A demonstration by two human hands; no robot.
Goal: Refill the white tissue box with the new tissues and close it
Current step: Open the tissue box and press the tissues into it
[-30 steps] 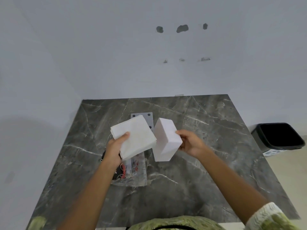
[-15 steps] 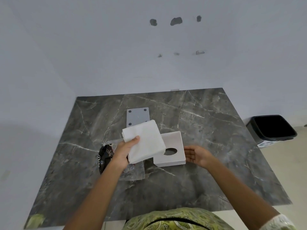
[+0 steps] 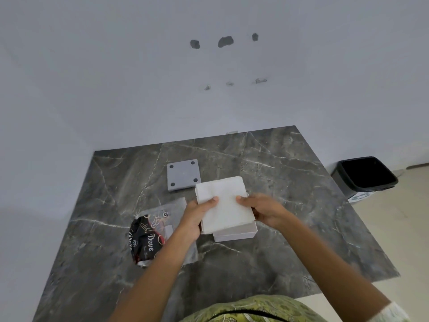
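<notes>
White tissue stack [image 3: 224,205] now held by both hands, left hand [image 3: 193,217] and right hand [image 3: 264,211] pinching its sides, right one having let go of the box [image 3: 234,234]. Box sits mid-worktop, directly under stack. Looks like insertion next; grey lid plate [image 3: 183,174] waits toward far edge.

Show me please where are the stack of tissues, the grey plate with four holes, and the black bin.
stack of tissues [image 3: 224,205]: head view, middle of its top sheet.
grey plate [image 3: 183,174]: head view, centre of its flat face, between the holes.
black bin [image 3: 346,177]: head view, its near left rim.
</notes>
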